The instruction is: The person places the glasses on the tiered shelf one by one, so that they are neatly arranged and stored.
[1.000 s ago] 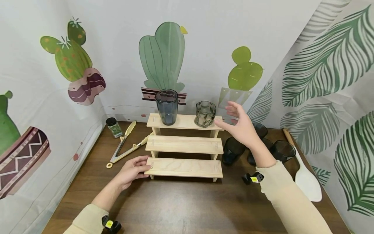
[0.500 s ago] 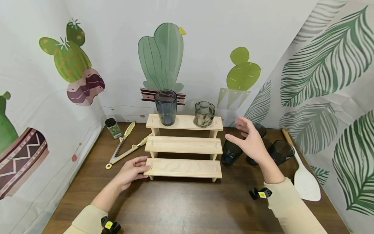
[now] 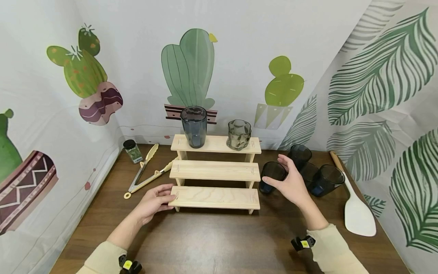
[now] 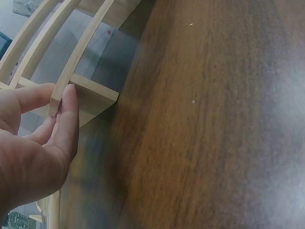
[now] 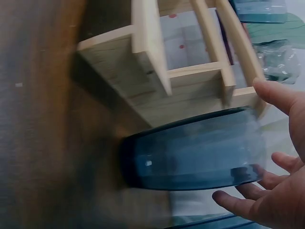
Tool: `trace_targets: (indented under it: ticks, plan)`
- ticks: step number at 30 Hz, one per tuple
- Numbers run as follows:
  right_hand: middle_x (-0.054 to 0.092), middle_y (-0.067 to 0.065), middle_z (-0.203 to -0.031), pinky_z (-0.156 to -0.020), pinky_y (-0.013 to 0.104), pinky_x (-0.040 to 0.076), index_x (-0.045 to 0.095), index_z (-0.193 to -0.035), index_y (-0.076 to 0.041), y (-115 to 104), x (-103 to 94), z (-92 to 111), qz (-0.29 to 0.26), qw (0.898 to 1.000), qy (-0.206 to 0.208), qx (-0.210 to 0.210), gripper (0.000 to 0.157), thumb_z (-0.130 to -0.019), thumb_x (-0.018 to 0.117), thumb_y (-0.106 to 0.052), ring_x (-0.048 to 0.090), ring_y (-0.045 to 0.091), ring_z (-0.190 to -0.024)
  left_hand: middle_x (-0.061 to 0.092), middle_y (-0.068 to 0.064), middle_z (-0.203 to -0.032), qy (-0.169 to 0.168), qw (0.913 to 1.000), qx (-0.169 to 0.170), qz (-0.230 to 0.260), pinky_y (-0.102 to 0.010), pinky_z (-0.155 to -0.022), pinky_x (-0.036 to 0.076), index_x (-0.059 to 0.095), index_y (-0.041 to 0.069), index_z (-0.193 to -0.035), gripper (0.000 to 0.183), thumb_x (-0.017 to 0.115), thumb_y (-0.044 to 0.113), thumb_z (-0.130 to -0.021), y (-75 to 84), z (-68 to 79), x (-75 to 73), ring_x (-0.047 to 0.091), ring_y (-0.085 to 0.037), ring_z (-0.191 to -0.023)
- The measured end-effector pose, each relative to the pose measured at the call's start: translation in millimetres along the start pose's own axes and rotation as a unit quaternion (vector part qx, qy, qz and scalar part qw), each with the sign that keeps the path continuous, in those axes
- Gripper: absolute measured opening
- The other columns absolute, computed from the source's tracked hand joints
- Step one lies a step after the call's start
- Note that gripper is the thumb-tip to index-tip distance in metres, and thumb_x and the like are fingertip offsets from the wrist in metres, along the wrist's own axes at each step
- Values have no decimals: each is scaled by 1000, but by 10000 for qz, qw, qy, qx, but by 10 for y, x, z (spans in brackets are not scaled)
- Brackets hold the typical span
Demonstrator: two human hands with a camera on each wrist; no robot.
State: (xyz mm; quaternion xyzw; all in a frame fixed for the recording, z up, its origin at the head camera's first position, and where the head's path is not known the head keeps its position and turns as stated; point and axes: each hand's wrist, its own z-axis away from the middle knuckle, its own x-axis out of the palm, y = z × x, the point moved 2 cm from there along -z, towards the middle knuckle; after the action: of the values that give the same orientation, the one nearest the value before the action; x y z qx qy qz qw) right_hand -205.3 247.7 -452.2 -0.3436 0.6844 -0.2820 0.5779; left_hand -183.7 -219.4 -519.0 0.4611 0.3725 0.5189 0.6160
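Note:
My left hand pinches the left end of the lowest step of a three-tier wooden display stand; the left wrist view shows thumb above and fingers beneath the board. My right hand surrounds the upper part of a dark blue drinking glass upright on the table, right of the stand. In the right wrist view, the thumb stands apart from this glass, and the other fingers lie along its far side near the rim. On the top step are a tall blue-grey glass and a short wavy glass.
Several more dark glasses cluster right of my right hand. Beyond them lies a white spatula with a wooden handle. Tongs and a black-lidded spice jar are left of the stand. Patterned cloth walls enclose the table.
My right hand has moved from beside the short wavy glass on the top step down and right to the dark blue glass. My left hand has kept its hold on the stand.

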Motion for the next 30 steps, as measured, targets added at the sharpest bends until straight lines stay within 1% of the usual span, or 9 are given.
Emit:
trace_targets:
  ticks: [2, 4, 7, 9, 13, 14, 17, 22, 30]
  plan:
    - [42, 19, -156, -110, 64, 36, 28, -161, -10, 58, 27, 29, 18, 10000, 16, 65, 106, -82, 89, -45, 41, 42, -141, 62, -19, -121, 40, 10000, -13, 26, -33, -75, 62, 41, -11, -150, 63, 71, 3, -96, 1, 2, 7, 69, -20, -91]
    - [41, 18, -156, -104, 60, 42, 26, -162, -11, 109, 56, 54, -26, 9999, 6, 128, 107, -83, 89, -45, 44, 41, -137, 62, -19, -120, 51, 10000, -21, 23, -32, -75, 62, 41, -11, -150, 62, 70, 2, -96, 3, 5, 9, 68, -20, -91]
    - [43, 16, -155, -93, 47, 48, 24, -163, -13, 179, 92, 79, -100, 9998, -1, 182, 107, -83, 88, -44, 49, 36, -131, 63, -19, -120, 57, 10000, -26, 37, -33, -76, 62, 41, -10, -149, 62, 71, 2, -96, 7, 7, 4, 68, -21, -92]
    - [46, 14, -153, -83, 39, 48, 25, -162, -13, 217, 112, 91, -148, 9997, -5, 209, 106, -84, 89, -42, 54, 32, -121, 63, -19, -121, 18, 10000, -6, 29, -33, -76, 62, 40, -11, -150, 62, 70, 3, -97, 7, 7, 0, 68, -21, -93]
    - [50, 13, -146, -79, 31, 50, 27, -161, -14, 307, 159, 96, -357, 9990, -17, 260, 103, -83, 90, -37, 56, 27, -109, 63, -19, -121, -8, 10000, 31, 28, -33, -76, 62, 40, -11, -150, 63, 70, 4, -97, 3, 2, 0, 68, -20, -93]
    - [50, 13, -145, -79, 32, 50, 28, -161, -14, 329, 171, 94, -439, 9986, -23, 286, 103, -82, 91, -35, 55, 26, -107, 63, -18, -121, 2, 10000, 21, 33, -33, -76, 62, 40, -11, -150, 63, 70, 4, -97, 0, 0, -1, 68, -20, -93]
    - [48, 15, -143, -88, 38, 50, 29, -160, -13, 393, 212, 91, -713, 9968, -55, 348, 103, -81, 93, -31, 54, 29, -115, 63, -18, -120, 31, 10000, -12, 48, -33, -76, 62, 41, -10, -150, 63, 71, 3, -96, -7, -4, 1, 68, -20, -92]
    - [46, 18, -145, -110, 54, 38, 30, -158, -10, 475, 271, 82, -924, 9948, -125, 421, 104, -78, 95, -24, 46, 35, -133, 63, -18, -119, 57, 9999, -27, 81, -33, -75, 62, 42, -10, -149, 62, 71, 2, -96, -19, -14, 2, 69, -21, -91]
    - [51, 20, -140, -117, 58, 31, 32, -155, -6, 531, 304, 85, -964, 9945, -165, 377, 99, -79, 94, -19, 47, 38, -135, 64, -17, -119, 10, 10000, 18, 42, -33, -76, 62, 40, -11, -150, 64, 71, 4, -96, -15, -14, -9, 68, -20, -92]
